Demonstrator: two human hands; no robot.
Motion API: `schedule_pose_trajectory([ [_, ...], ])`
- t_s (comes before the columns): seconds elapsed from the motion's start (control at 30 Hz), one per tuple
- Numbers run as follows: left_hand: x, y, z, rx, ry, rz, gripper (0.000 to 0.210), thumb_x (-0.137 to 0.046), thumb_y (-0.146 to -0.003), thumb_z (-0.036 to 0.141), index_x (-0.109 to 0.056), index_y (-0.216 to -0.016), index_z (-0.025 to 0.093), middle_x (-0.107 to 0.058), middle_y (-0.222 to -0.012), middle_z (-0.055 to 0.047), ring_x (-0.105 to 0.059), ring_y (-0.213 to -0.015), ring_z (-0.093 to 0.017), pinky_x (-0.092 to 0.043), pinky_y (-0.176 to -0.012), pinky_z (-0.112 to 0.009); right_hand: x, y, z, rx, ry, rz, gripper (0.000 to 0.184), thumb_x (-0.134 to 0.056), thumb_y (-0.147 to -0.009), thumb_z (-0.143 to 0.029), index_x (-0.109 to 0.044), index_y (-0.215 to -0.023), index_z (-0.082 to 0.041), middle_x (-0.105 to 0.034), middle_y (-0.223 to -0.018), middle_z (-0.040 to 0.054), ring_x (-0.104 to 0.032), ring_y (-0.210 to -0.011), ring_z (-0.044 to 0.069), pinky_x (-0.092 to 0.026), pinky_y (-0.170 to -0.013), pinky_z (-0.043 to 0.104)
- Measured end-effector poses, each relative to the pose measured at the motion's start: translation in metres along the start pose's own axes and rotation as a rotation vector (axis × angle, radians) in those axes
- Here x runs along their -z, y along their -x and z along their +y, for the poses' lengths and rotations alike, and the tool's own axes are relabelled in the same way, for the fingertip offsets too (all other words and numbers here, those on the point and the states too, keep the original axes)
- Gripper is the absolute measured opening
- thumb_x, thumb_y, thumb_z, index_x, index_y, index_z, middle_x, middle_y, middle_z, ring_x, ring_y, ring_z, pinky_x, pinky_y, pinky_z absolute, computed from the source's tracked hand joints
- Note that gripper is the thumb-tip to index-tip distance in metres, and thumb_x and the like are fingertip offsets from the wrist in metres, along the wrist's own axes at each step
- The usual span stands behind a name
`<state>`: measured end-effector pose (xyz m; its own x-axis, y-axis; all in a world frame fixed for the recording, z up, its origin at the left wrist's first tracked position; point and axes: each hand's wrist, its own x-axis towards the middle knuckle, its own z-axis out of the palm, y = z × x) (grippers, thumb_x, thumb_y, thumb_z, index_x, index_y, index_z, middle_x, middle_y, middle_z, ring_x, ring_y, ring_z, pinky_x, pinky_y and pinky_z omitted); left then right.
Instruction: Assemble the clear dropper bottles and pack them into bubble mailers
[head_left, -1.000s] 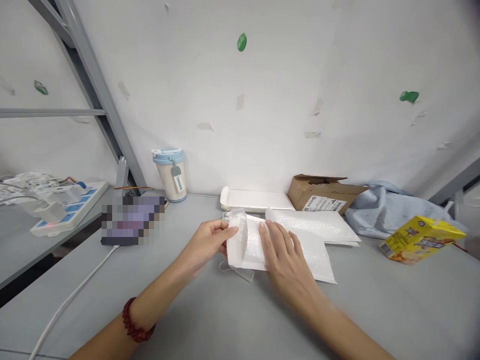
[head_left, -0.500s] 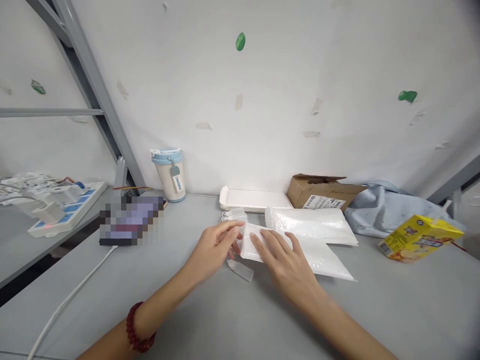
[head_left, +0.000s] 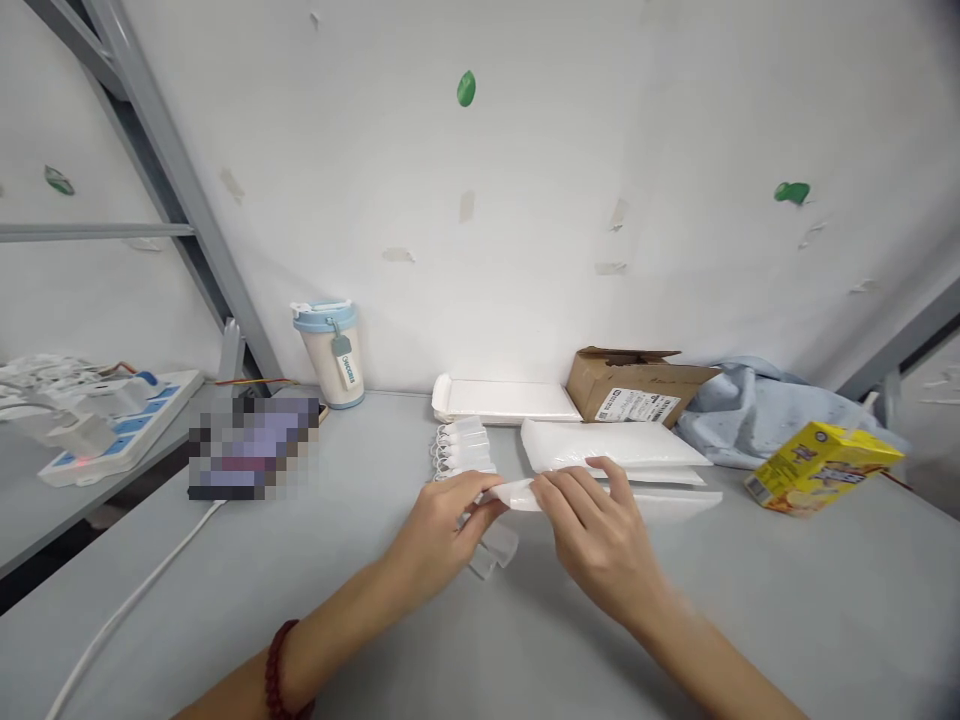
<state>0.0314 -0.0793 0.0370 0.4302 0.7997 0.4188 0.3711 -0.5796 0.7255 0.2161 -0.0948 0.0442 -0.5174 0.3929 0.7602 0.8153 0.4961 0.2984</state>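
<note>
A white bubble mailer (head_left: 519, 495) is raised edge-on above the desk between my two hands. My left hand (head_left: 439, 530) pinches its left end between thumb and fingers. Over the mailer's upper side curl the fingers of my right hand (head_left: 604, 540), whose thumb is hidden. Just behind my left hand lies a row of several small translucent tags with rings (head_left: 459, 440). Beneath the hands are loose translucent tags (head_left: 496, 545), partly covered. More white bubble mailers (head_left: 607, 442) lie stacked flat behind my right hand.
Along the wall stand a cream tumbler (head_left: 334, 355), a flat white box (head_left: 510, 398) and an opened cardboard box (head_left: 641, 385). Light-blue cloth (head_left: 742, 410) and a yellow carton (head_left: 821, 468) are at right. A blurred phone (head_left: 255, 445), its cable and a power strip (head_left: 124, 425) are at left.
The mailer has been lifted and tipped from nearly flat to edge-on. My left hand has closed on its end, and my right fingers have curled over it. More loose tags show beneath.
</note>
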Motion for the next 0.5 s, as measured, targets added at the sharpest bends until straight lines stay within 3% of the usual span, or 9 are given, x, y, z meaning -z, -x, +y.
schedule_pose_trajectory([
  [0.2, -0.009, -0.002, 0.014, 0.286, 0.369, -0.07, 0.019, -0.051, -0.084, 0.03, -0.063, -0.083, 0.015, -0.056, -0.067, 0.001, -0.051, -0.056, -0.01, -0.044, -0.056, -0.02, -0.002, -0.001, 0.015, 0.015, 0.003, -0.037, 0.024, -0.035, -0.086, -0.003, -0.055, -0.08, -0.015, -0.054, -0.06, 0.0003, -0.044, -0.061, 0.012, -0.031, -0.079, 0.033],
  [0.37, -0.018, -0.004, 0.013, 0.383, 0.519, -0.156, 0.023, -0.052, -0.083, 0.035, -0.063, -0.081, 0.015, -0.053, -0.061, 0.002, -0.056, -0.056, -0.011, -0.045, -0.059, -0.022, -0.012, 0.002, 0.031, -0.011, -0.122, -0.2, 0.029, -0.037, -0.092, -0.014, -0.052, -0.068, -0.016, -0.053, -0.057, -0.0005, -0.042, -0.056, 0.012, -0.029, -0.071, 0.028],
  [0.5, -0.022, -0.002, 0.013, 0.38, 0.605, -0.274, 0.031, -0.052, -0.082, 0.034, -0.063, -0.106, 0.016, -0.063, -0.071, -0.001, -0.058, -0.062, -0.013, -0.048, -0.065, -0.026, -0.012, 0.003, 0.044, -0.117, -0.228, -0.475, 0.028, -0.042, -0.089, -0.012, -0.05, -0.062, -0.017, -0.053, -0.057, -0.0007, -0.043, -0.052, 0.011, -0.028, -0.062, 0.025],
])
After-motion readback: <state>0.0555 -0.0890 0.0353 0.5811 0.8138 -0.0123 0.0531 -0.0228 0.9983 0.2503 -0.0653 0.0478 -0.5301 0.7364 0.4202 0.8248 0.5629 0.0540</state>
